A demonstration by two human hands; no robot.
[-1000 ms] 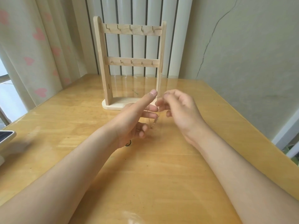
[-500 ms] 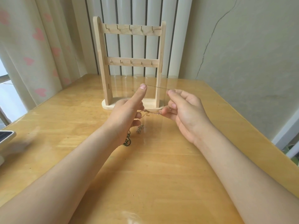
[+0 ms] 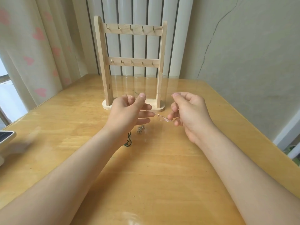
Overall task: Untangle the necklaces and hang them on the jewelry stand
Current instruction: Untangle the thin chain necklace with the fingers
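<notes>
Tabletop (image 3: pixel 162 184): pale varnished wood, glossy. Heart-print curtain (image 3: pixel 40 62) at far left, cracked wall (image 3: pixel 235 54) at far right.

Item 1: fine chain necklace (image 3: pixel 159 117). Location: in the air above the table, stretched between both hands, on the near side of the wooden jewelry stand (image 3: pixel 103 62). A small clump (image 3: pixel 140 129) hangs below the left hand; whether it is a pendant or a knot cannot be told. Handling, as judged: very light, limp, no stiffness. Thin links are likely to kink or snag under a hard pull and to slip between fingertips. Best hold: a fingertip pinch on free chain either side of the tangle, not on the clump.

Item 2: dark cord necklace (image 3: pixel 129 142). Location: on the table, partly hidden by the left wrist. Judged soft, thicker, easier to grasp.

Right hand (image 3: pixel 190 111): thumb and forefinger tips pressed together up high, lower fingers curled in and pinching the chain's end. Forearm runs to the near right.

Left hand (image 3: pixel 126 111): thumb raised, forefinger curled beside it. Remaining fingers are nearly straight and point right, with the chain caught among them. Forearm runs to the near left.

Stand hooks (image 3: pixel 131 28): nothing hung yet.
</notes>
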